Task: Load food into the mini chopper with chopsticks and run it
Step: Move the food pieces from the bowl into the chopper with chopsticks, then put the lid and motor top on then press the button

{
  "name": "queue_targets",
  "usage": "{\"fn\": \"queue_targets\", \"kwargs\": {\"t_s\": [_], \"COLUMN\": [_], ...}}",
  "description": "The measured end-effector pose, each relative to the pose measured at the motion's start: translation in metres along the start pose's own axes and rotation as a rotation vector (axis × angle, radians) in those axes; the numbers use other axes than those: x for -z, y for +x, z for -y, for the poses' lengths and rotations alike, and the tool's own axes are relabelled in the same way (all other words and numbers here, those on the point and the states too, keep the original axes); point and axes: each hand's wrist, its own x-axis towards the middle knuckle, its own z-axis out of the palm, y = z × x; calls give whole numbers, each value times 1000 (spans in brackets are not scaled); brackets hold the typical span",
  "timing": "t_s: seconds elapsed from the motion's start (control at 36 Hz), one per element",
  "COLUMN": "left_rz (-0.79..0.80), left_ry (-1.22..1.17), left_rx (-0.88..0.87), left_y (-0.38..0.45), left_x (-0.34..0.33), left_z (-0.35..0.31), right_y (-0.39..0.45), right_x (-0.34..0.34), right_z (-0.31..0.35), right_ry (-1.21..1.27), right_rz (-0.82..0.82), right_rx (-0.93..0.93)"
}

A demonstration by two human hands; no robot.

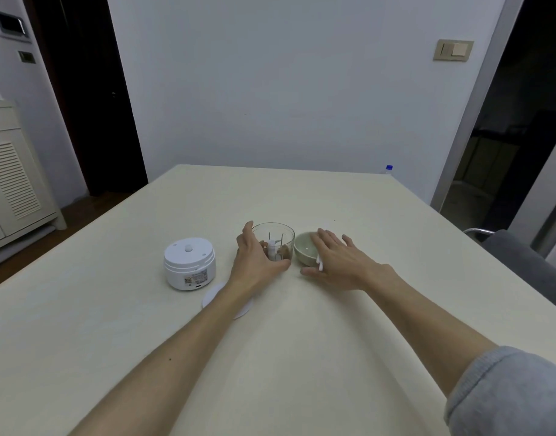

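chopper cup (pixel 278 237), holding brown food pieces, is standing on the tabletop (pixel 301 341); left hand (pixel 254 262) fingers are curling round it, likely steadying it. right hand (pixel 336 262), fingers spread, is resting white chopsticks (pixel 320 265) across the bowl (pixel 303 251). motor unit (pixel 190 262) is waiting nearby.

pale wall (pixel 286 89), cream table (pixel 270 357), perhaps dim doorways (pixel 81 89)

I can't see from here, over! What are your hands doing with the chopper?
Left hand grips chopper cup, food inside. Right hand over bowl, white chopsticks under it. Motor unit off, beside cup.
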Motion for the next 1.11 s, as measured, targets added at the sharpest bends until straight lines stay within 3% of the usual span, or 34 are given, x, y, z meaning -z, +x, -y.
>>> {"fn": "queue_targets", "kwargs": {"t_s": [0.39,0.67,0.78,0.94,1.11], "left_rz": [-37,-275,-341,-428,-319], "left_ry": [-27,-100,-80,153,372], "left_rx": [-53,-194,-209,-150,131], "left_y": [-4,-9,-9,-9,-8], "left_x": [14,36,52,78,101], "left_z": [-19,-40,-36,-17,6], "right_y": [4,19,25,35,42], "right_x": [60,75,68,56,41], "right_z": [2,51,79,116,142], "right_ry": [229,457,550,663,717], "right_rz": [254,-124,-196,-143,-64], "right_rx": [-143,-55,10,35,62]}}
